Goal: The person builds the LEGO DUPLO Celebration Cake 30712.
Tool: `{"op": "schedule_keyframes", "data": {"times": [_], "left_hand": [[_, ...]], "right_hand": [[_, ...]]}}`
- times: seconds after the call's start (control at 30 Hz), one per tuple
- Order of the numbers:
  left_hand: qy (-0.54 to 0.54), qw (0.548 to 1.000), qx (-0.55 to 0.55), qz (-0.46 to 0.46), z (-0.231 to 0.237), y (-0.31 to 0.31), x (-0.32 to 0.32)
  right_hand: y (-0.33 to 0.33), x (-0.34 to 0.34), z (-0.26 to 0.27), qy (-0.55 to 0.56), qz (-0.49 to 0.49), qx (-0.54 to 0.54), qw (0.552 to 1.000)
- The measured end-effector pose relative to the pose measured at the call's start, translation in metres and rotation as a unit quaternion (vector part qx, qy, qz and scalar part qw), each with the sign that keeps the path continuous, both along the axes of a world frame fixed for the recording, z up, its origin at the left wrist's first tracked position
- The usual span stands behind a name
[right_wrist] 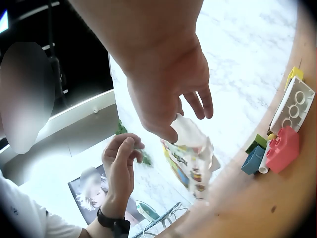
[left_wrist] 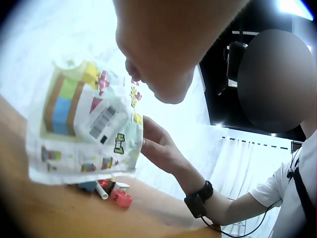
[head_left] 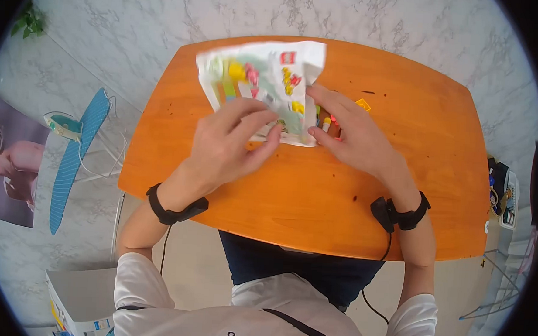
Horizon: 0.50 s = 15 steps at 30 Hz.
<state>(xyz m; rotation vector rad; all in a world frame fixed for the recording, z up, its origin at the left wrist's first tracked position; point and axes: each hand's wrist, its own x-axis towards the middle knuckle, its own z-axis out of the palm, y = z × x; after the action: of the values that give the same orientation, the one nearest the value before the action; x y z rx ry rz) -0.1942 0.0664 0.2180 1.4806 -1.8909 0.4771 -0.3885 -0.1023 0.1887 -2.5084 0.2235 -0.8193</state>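
Note:
A white printed toy-brick bag (head_left: 271,61) is held up over the table's middle, tilted, its back panel with barcode (left_wrist: 104,121) showing in the left wrist view. My right hand (head_left: 359,133) pinches the bag's right edge between thumb and fingers. Beside its lower left part is my left hand (head_left: 224,144), fingers loosely bent; in the right wrist view that left hand (right_wrist: 119,166) stands apart from the bag with nothing in it. Behind the bag lie loose toy bricks: a red brick (right_wrist: 284,148), a white brick (right_wrist: 295,104), a blue brick (right_wrist: 253,161) and a small white tube (left_wrist: 101,191).
The bricks rest on an orange wooden table (head_left: 427,176) with curved edges. A yellow piece (head_left: 362,104) lies right of the bag. To the left stand an ironing board (head_left: 77,164) and an iron (head_left: 64,125); a basket of items (head_left: 509,199) is at the right.

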Motion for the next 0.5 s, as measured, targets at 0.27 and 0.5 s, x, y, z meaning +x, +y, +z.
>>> {"op": "schedule_keyframes", "data": {"times": [0.27, 0.5], "left_hand": [[0.188, 0.971, 0.147, -0.018, 0.016, -0.021, 0.033], [0.398, 0.885, 0.238, -0.038, 0.021, 0.008, 0.034]], "right_hand": [[0.009, -0.006, 0.018, 0.047, 0.085, 0.184, 0.978], [0.038, 0.015, 0.011, -0.215, 0.181, 0.353, 0.892]]}}
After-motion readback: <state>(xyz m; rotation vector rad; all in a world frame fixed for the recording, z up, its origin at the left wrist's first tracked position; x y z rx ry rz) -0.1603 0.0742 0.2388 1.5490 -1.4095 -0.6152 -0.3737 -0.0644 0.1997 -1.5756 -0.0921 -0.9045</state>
